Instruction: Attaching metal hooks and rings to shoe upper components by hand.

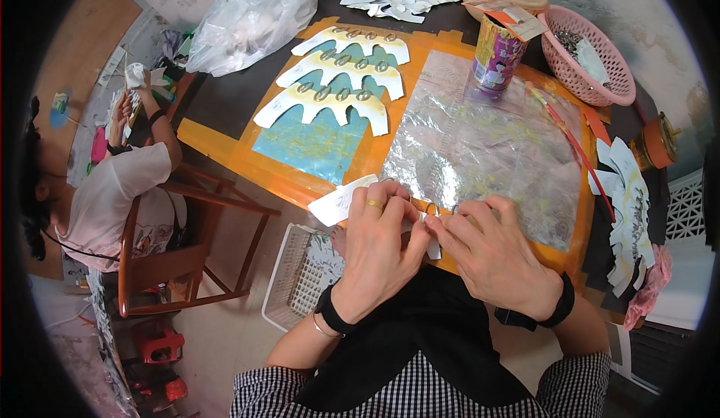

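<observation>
Both hands meet at the front edge of the orange-taped table. My left hand (379,242) is closed, its fingertips pinching a white cut-out strip (337,202) whose free end sticks out to the left. My right hand (487,253) pinches the same strip at its other end, the fingertips close to a small metal ring (431,209). Fingers cover most of the strip. Beyond them, three scalloped white pieces (341,77) lie in rows on a blue sheet (307,148). Each has yellowish smears along its upper edge and several metal rings on it.
Clear plastic film (480,148) covers the table's middle, with a red-handled brush (574,144) and a purple cup (496,54). Around it are a pink basket (551,20), white cut-outs (630,208) and a plastic bag (255,20). A white basket (274,279) and a seated person (124,185) are left.
</observation>
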Demonstrator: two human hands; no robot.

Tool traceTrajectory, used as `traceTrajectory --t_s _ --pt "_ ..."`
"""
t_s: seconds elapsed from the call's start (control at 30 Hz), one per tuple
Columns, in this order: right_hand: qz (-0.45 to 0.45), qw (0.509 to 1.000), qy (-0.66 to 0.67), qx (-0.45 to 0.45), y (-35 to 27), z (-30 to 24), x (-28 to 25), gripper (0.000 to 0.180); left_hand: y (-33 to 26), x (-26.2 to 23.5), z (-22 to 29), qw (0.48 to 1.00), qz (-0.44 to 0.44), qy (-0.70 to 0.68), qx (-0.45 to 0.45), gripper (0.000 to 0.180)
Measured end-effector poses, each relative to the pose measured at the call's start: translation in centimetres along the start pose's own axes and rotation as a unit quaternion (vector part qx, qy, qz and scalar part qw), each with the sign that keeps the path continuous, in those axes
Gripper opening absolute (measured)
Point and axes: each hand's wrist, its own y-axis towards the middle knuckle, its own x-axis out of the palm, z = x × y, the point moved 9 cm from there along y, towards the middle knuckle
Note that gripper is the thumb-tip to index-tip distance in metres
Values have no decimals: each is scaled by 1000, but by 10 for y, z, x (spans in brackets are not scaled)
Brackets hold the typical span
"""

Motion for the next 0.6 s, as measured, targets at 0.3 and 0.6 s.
traceTrajectory --t_s 0.3,0.6 --pt "-10 1000 2 3 1 -2 0 44 0 1 -4 1000 -2 -2 -6 14" --pt "-19 1000 -19 14 2 2 1 44 3 4 2 999 20 33 21 21"
